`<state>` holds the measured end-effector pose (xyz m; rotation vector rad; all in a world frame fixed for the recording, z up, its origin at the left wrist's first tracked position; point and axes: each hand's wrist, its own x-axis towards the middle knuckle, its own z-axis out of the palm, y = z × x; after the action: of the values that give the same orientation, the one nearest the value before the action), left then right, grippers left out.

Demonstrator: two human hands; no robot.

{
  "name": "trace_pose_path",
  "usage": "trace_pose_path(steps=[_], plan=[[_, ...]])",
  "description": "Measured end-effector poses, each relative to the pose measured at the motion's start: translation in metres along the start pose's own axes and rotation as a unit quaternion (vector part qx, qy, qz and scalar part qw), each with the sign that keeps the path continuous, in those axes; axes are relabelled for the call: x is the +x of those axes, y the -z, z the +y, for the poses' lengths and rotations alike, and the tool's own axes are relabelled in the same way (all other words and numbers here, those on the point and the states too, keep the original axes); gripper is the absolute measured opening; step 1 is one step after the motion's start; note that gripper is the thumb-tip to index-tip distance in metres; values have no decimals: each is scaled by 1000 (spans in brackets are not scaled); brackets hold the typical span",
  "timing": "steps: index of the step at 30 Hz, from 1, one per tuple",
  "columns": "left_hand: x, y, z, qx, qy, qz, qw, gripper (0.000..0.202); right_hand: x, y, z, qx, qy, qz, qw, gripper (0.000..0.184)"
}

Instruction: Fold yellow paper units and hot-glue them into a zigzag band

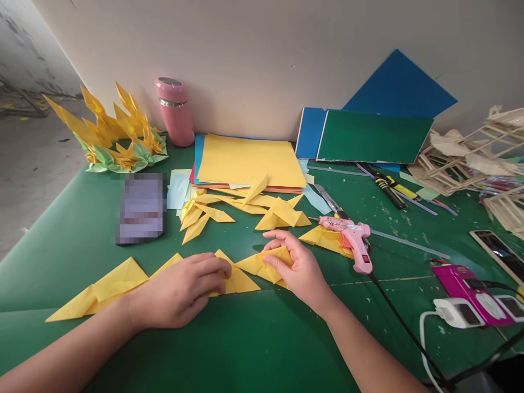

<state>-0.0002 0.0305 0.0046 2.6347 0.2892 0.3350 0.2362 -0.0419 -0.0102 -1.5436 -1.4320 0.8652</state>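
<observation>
My left hand (184,289) lies palm down on a folded yellow paper piece (237,278) on the green table (245,338), fingers curled and pressing it. My right hand (297,267) grips another folded yellow paper piece (262,263) between thumb and fingers, just right of the first piece. More folded yellow pieces (118,284) lie flat to the left of my left hand.
Several folded yellow pieces (245,204) and a stack of coloured paper (249,161) lie behind. A pink glue gun (354,240) with its cord, a power strip (470,311), a pink bottle (175,112), paper flowers (118,136), blue and green boards (372,134), wooden stick models (483,158).
</observation>
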Motion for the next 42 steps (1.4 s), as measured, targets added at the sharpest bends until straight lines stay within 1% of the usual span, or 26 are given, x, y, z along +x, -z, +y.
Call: trace_pose_path(steps=[3,5,6,7,11,14,17,19,23,27,31,35,39,42], plan=[[2,-5,1,20,40,35,998,25,0,-1,0,-14,14,-10,1000,27],[4,-10,3,50,71,49,995,17,0,-2,0,-18,21,-10,1000,28],[5,-11,4,68,71,53,994,13,1,-2,0,-20,25,-10,999,28],[6,-13,5,86,68,54,993,14,1,-2,0,-22,29,-11,999,28],[7,-11,5,126,54,36,990,24,2,-1,0,-39,49,-35,997,30],[6,-7,3,120,43,22,992,21,2,2,0,-33,55,-56,996,33],[5,-4,2,109,29,36,993,17,4,5,0,-8,46,-64,997,35],[3,-4,2,95,6,45,994,13,5,6,0,3,42,-69,997,36],[3,-5,3,86,-25,39,995,15,7,7,-1,15,38,-85,996,39],[4,-5,4,100,-23,37,994,21,7,4,-7,9,34,-124,992,41],[4,-6,3,96,-11,30,995,27,8,1,-15,-49,49,-175,982,44],[3,-7,1,109,-5,12,994,25,11,1,-18,-88,61,-190,976,46],[4,-7,0,114,0,-8,993,25,12,4,-17,-82,83,-206,972,46],[4,-7,1,111,3,-13,994,27,11,3,-16,-76,87,-212,970,46]])
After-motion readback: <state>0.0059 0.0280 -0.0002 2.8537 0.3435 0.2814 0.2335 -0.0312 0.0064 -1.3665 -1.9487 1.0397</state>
